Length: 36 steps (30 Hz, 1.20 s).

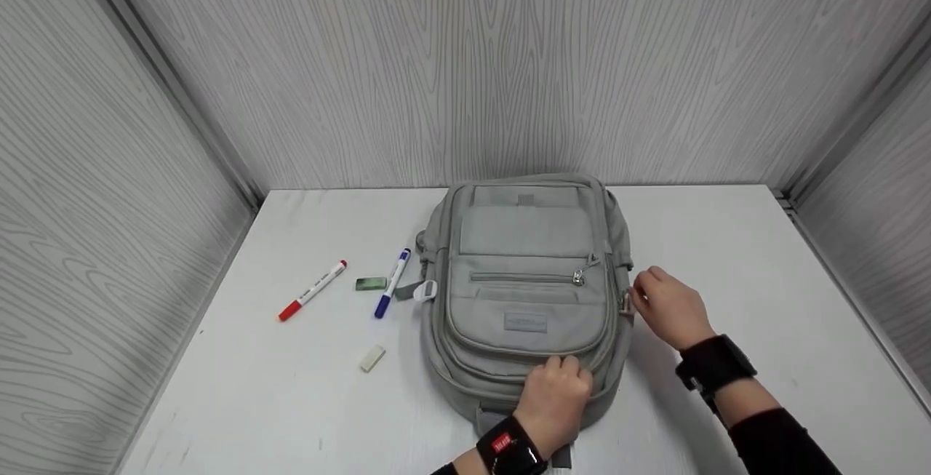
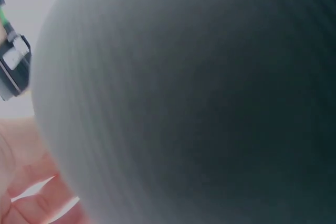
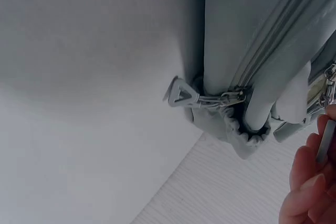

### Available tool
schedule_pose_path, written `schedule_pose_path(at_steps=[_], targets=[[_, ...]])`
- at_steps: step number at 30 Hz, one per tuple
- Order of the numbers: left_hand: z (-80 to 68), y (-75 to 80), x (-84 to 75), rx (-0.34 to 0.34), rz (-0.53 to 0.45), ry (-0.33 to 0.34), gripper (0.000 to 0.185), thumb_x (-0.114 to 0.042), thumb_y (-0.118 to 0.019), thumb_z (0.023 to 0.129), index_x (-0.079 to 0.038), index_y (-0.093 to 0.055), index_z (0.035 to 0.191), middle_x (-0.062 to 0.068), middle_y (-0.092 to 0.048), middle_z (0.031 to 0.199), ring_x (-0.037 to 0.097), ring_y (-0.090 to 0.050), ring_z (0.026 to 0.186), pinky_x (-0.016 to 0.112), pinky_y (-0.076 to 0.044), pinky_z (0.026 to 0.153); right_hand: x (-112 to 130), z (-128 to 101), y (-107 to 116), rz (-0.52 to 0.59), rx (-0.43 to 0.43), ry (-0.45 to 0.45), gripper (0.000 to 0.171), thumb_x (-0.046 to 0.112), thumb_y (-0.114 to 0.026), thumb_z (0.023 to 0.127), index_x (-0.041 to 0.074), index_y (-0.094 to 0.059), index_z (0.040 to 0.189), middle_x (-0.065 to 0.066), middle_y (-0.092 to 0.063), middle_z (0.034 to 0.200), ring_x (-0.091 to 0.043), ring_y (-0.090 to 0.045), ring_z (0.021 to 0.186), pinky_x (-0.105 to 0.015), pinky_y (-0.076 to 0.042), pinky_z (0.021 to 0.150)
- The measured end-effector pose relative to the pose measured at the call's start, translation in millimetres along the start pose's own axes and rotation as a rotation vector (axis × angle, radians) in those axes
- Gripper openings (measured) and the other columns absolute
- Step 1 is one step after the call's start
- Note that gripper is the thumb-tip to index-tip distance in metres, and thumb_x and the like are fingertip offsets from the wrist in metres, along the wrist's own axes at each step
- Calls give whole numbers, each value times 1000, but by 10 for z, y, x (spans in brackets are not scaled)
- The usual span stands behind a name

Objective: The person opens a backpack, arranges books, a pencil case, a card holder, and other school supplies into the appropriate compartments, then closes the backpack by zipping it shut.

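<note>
A grey backpack (image 1: 527,293) lies flat on the white table (image 1: 727,242), front pocket up. My left hand (image 1: 561,373) grips its near bottom end, fingers curled over the fabric. In the left wrist view the backpack's blurred grey fabric (image 2: 199,98) fills almost the whole frame, with only a few fingers (image 2: 31,192) at the lower left. My right hand (image 1: 640,299) is at the bag's right side and pinches a metal zipper pull (image 1: 625,303). The right wrist view shows that pull (image 3: 325,140) between my fingertips (image 3: 310,182), and a second triangular pull (image 3: 181,95) hanging free.
Left of the bag lie a red-capped marker (image 1: 313,290), a blue-capped marker (image 1: 393,283), a green eraser (image 1: 371,284) and a white eraser (image 1: 372,358). Wood-grain walls enclose the table on three sides.
</note>
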<state>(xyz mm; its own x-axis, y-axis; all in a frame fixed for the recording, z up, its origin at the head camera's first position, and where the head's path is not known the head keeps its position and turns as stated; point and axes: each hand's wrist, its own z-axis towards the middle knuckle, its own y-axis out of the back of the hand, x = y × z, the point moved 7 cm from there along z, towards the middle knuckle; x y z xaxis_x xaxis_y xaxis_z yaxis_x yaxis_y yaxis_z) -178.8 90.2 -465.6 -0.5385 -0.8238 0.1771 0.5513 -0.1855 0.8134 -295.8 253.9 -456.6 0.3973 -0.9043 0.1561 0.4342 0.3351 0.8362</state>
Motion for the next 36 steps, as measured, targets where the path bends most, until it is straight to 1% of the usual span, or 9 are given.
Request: schedule_pose_path(at_steps=[3, 7, 11, 14, 17, 21, 27, 32, 36], targets=[[-1, 7, 4, -2, -5, -2, 19, -24, -82, 60, -20, -70, 74, -6, -59, 72, 8, -52, 60, 21, -42, 46, -34, 165, -60, -31, -27, 23, 18, 2, -73, 83, 3, -57, 75, -9, -54, 71, -23, -53, 55, -38, -45, 47], [-5, 39, 13, -42, 6, -5, 19, -23, -81, 58, -20, -70, 73, -7, -58, 71, 8, -51, 59, 20, -40, 45, -67, 352, -140, -57, -30, 19, 17, 1, -71, 83, -1, -57, 75, -14, -55, 71, -31, -55, 57, -44, -47, 48], [-16, 63, 17, -80, 15, -5, 17, -22, -80, 59, -21, -70, 72, -7, -57, 70, 8, -51, 59, 20, -38, 44, -134, 497, -211, -70, 11, -70, 15, 3, -68, 87, -3, -58, 78, -17, -57, 74, -36, -57, 60, -49, -48, 52], [-18, 62, 20, -81, 11, -2, 16, -21, -80, 59, -21, -69, 71, -7, -56, 70, 8, -51, 59, 20, -39, 44, -180, 564, -260, -74, 42, -137, 14, 5, -64, 90, -5, -60, 81, -20, -59, 78, -38, -58, 62, -51, -50, 54], [-26, 44, 26, -69, 8, 2, 17, -22, -80, 58, -22, -68, 70, -7, -56, 70, 7, -50, 59, 20, -39, 44, -200, 587, -307, -64, 58, -173, 14, 5, -61, 91, -7, -60, 83, -22, -59, 80, -40, -60, 64, -53, -50, 54], [-37, 20, 37, -48, 2, 4, 19, -24, -81, 59, -22, -66, 70, -7, -55, 70, 8, -50, 60, 20, -39, 44, -216, 574, -358, -18, 73, -216, 15, 5, -59, 93, -7, -60, 85, -24, -60, 82, -41, -60, 66, -53, -51, 55], [-49, 13, 46, -40, -8, 3, 20, -24, -82, 58, -22, -67, 72, -7, -56, 71, 8, -50, 60, 21, -39, 44, -271, 517, -379, 55, 150, -288, 17, 9, -54, 98, -5, -61, 93, -24, -61, 87, -42, -61, 74, -54, -51, 63], [-29, 36, 53, -48, -21, 0, 19, -25, -83, 60, -22, -68, 71, -8, -57, 71, 8, -51, 59, 21, -41, 44, -301, 474, -368, 90, 165, -306, 17, 11, -55, 99, -4, -62, 97, -25, -61, 90, -41, -62, 75, -53, -50, 65], [-25, 32, 53, -28, -36, -4, 19, -25, -82, 61, -21, -68, 72, -8, -57, 71, 8, -51, 60, 21, -41, 45, -325, 427, -371, 110, 162, -313, 19, 12, -56, 98, -5, -62, 104, -26, -62, 93, -41, -63, 77, -53, -50, 66]])
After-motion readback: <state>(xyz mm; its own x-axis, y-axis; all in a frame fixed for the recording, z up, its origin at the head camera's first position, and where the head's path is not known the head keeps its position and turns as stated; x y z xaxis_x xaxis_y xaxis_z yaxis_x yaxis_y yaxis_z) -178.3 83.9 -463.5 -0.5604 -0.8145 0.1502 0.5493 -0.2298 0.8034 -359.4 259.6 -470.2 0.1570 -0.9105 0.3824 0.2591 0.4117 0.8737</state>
